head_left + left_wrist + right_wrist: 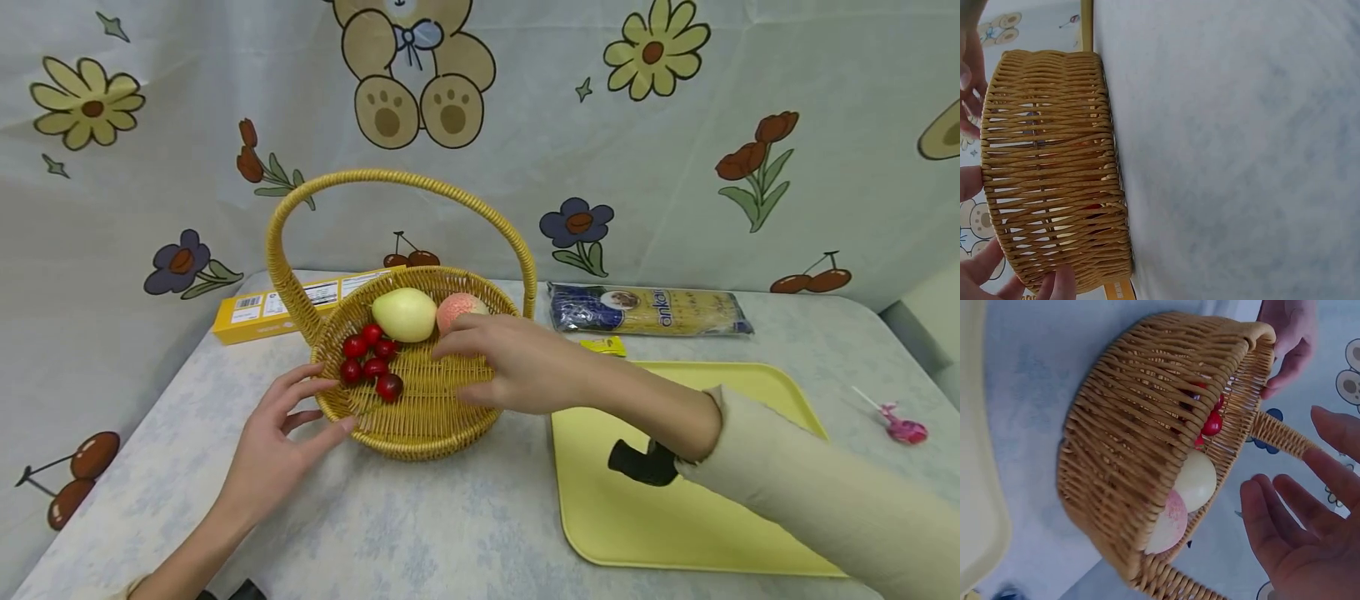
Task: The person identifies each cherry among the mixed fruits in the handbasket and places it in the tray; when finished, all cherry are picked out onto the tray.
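A wicker basket (408,433) with a tall arched handle (390,177) stands mid-table. Inside lie a pale yellow-green fruit (405,314), a pink peach (459,307) and several red cherries (371,360). My left hand (330,400) touches the basket's near-left rim with fairly straight fingers, thumb against the outer wall. My right hand (457,367) hovers over the basket's right side, fingers extended and holding nothing. The right wrist view shows the open palm (1297,531) beside the basket (1129,450), with the pale fruit (1196,480), peach (1169,525) and cherries (1212,423) inside. The left wrist view shows the basket wall (1054,169).
A yellow tray (675,525) lies right of the basket, under my right forearm. Behind are a pasta packet (648,310) and a yellow box (277,312). A pink lollipop (900,428) lies far right. A flower-print cloth backs the table (450,525).
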`<state>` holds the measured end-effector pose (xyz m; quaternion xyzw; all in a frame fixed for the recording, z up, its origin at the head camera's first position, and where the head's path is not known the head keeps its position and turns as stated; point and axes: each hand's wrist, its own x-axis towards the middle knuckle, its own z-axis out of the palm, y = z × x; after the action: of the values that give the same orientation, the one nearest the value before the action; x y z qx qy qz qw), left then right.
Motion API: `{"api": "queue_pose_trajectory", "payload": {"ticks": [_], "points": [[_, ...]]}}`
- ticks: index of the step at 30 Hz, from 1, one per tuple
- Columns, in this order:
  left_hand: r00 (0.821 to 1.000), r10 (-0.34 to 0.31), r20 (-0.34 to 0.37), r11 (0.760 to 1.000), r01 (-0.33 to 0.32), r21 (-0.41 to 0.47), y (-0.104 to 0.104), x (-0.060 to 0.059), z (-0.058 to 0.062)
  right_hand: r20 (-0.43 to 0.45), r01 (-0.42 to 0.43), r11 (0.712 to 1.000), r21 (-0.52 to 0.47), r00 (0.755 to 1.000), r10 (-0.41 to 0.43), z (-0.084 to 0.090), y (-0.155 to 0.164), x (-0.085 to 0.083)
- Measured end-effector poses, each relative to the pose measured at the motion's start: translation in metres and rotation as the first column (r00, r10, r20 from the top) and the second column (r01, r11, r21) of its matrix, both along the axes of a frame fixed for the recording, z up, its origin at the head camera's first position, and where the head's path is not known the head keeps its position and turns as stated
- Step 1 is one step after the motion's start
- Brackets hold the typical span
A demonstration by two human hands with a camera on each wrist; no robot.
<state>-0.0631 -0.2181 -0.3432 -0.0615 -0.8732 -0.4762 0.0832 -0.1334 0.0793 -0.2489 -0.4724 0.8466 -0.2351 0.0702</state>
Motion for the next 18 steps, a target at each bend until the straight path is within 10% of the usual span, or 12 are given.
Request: {"api": "queue_pose_trajectory", "payload": {"ticks": [18], "points": [[0.998, -0.018, 0.064, 0.995, 0.012, 0.099, -0.004, -0.002, -0.001, 0.253, -0.217, 0.884, 0.415, 0.96, 0.117, -0.007, -0.106, -0.047]]}}
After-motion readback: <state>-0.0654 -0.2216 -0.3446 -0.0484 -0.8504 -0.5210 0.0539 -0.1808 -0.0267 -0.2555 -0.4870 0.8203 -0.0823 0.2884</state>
